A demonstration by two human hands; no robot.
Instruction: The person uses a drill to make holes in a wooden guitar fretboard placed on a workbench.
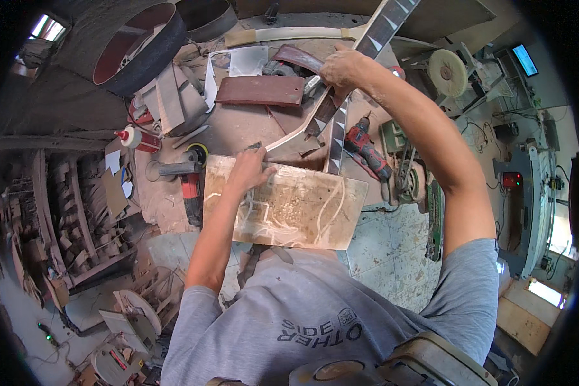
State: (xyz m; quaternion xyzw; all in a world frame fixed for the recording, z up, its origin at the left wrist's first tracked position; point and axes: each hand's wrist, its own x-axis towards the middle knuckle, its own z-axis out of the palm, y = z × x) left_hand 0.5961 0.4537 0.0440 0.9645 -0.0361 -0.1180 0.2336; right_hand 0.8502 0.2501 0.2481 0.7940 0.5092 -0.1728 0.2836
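My right hand (344, 69) is wrapped round a long guitar neck (387, 29) with pale triangular inlays on its dark fingerboard. The neck slants from the far right down toward my left hand (248, 170), its lower end pale-edged. My left hand rests at the far edge of a worn brownish board (296, 206) with whitish lines. Its thumb lies over the board and its bent fingers are at a small dark piece by the neck's end; what they grip is partly hidden. A second dark fingerboard with triangular inlays (336, 138) stretches below the neck, meeting the board's far edge.
A red-and-black cordless drill (370, 151) lies at right, an angle grinder (192, 186) at left beside a glue bottle (138, 139). Reddish-brown wood blocks (259, 91) and a pale neck blank (296, 33) lie beyond. Large sanding belts (138, 55) stand far left; a buffing wheel (446, 73) stands far right.
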